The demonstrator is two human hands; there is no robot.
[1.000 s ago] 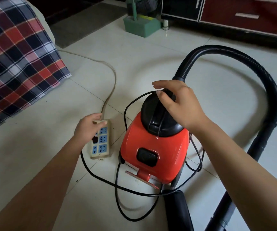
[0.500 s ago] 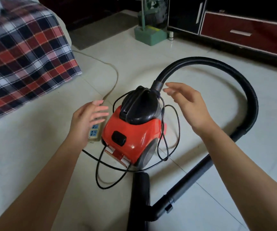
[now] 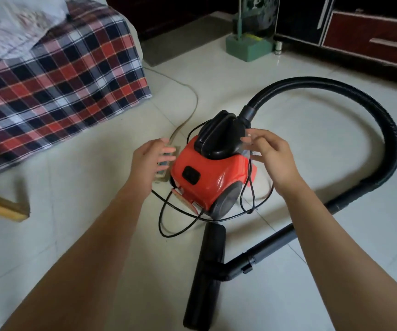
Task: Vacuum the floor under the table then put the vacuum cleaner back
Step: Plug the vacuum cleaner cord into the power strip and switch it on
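Risk – cord: black power cord (image 3: pixel 180 212) lies in loose loops on the floor (image 3: pixel 312 144) round the near side of the vacuum cleaner (image 3: pixel 211 177), w/ strands draped over its right flank. If the body gets lifted or dragged as is, loops prob. snag the wheel or the floor nozzle (image 3: pixel 207 278), or yank the power strip (image 3: pixel 166 161).
Risk – strip: sits touching/just beside the vac's left side, partly hidden by the left hand (image 3: pixel 148 161). Can't tell if the plug is in; pulling the vac away while plugged would tug the beige lead (image 3: pixel 188 115) that runs far-left toward the plaid bed cover (image 3: pixel 56 75).
Risk – hose: black hose (image 3: pixel 359 111) arcs wide to the right, then back near via the wand (image 3: pixel 276 242) to the nozzle. Carrying by the handle alone likely leaves wand + nozzle trailing; trip hazard.
Vac location: on the tiled floor, centre, upright, black handle (image 3: pixel 219 137) on top, hose joined at its far-right.
Left hand pose: arm reaches in from near-left, palm down, fingers spread and slack, over the strip; grip wide open, holding nothing.
Right hand pose: right hand (image 3: pixel 273 158) comes in from near-right, fingers fanned toward the handle, tips near it, apparently not closed on it. Cord strands pass close under the fingers; contact unclear. Grip open, empty.
Stage (guess): pack-up or set-up around the cord; can't tell which.
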